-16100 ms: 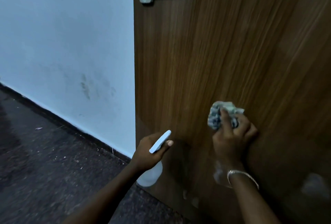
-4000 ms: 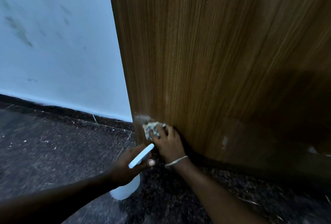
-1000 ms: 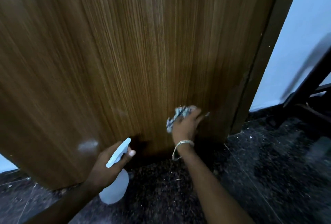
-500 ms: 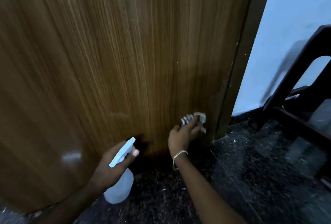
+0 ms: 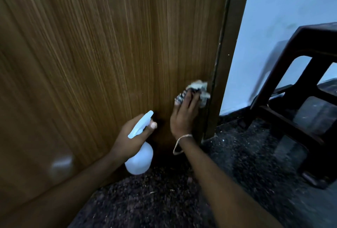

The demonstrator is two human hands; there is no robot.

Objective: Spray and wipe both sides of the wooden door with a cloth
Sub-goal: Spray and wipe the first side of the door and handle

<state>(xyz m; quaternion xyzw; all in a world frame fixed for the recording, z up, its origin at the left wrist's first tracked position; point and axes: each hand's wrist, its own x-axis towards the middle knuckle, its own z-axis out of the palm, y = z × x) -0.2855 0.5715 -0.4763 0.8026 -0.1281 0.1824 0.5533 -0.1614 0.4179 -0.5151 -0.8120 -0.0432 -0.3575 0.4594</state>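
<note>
The brown wooden door [image 5: 102, 49] fills most of the view, its grain running vertically. My right hand [image 5: 184, 116] presses a crumpled grey-white cloth [image 5: 197, 90] flat against the door's lower right part, right beside the dark door frame [image 5: 224, 60]. My left hand [image 5: 131, 136] grips a white spray bottle [image 5: 139, 160] by its neck, nozzle pointing up toward the door, a little left of and below the cloth. A thin bracelet hangs on my right wrist.
A dark stool or small table [image 5: 299, 100] stands on the right, close to the frame. Behind it is a pale wall [image 5: 269, 9]. The floor [image 5: 237, 182] is dark speckled stone. A bright glare spot [image 5: 61, 164] shows low on the door.
My right hand has slid the cloth to the right and upward along the door's bottom, reaching the frame edge. The spray bottle followed slightly rightward. The view has shifted right, showing more of the stool.
</note>
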